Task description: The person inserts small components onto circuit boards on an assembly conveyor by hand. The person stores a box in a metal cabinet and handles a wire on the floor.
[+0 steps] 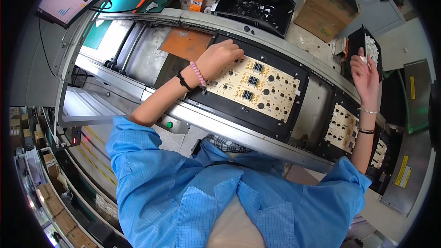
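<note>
My left hand [221,59] reaches over the upper left of a cream circuit board [220,93], fingers curled down at its far edge. Whatever those fingers pinch, if anything, is hidden beneath them. On this board sit black digit displays [252,81], round black parts [266,92] and several small black components. It lies in a black carrier frame [257,118] on the conveyor. My right hand [366,76] is raised at the right, beside a black bin [360,41] of small white parts [371,49]. A small white part [363,59] shows between its fingertips.
Metal conveyor rails [220,126] cross the bench. Further right, a second board [342,127] rests in its own frame. Behind the line stand a black tray [255,7] of dark pieces, a cardboard box [325,11] and an orange box [197,2]. A green button [169,125] sits at the front.
</note>
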Demonstrator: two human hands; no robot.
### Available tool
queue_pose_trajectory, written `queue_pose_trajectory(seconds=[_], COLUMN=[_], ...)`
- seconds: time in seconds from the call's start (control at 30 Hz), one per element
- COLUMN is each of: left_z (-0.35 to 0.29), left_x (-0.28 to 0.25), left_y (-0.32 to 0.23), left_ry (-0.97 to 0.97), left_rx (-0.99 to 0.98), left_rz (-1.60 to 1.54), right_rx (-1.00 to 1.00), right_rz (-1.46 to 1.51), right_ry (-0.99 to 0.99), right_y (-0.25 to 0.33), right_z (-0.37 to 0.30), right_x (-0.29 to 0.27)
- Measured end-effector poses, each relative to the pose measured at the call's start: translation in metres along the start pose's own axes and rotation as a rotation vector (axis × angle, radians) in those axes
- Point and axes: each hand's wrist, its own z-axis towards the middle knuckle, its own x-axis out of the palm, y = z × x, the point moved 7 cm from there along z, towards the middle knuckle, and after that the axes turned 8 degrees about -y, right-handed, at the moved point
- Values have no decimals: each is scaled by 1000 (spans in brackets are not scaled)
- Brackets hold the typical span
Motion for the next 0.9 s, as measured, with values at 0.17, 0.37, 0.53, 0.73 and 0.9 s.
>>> queue_pose_trajectory(seconds=[0.17,0.37,0.53,0.73,0.9], left_z=[4,-10,-3,3,5], left_x=[-39,-46,-17,-1,-14], left_y=[19,40,29,41,37], left_ry=[-211,-101,36,185,102], left_rx=[-81,-246,-96,-166,-235], left_rz=[-108,-67,15,44,-130], right_rx=[-19,159,184,122,140], right_rz=[-234,-392,-424,-554,-548], right_ry=[-29,-127,-58,-99,-131], right_y=[-30,-87,-118,-123,-126], right_z=[-15,-23,-15,-20,-24], right_x=[4,-29,-36,-35,-34])
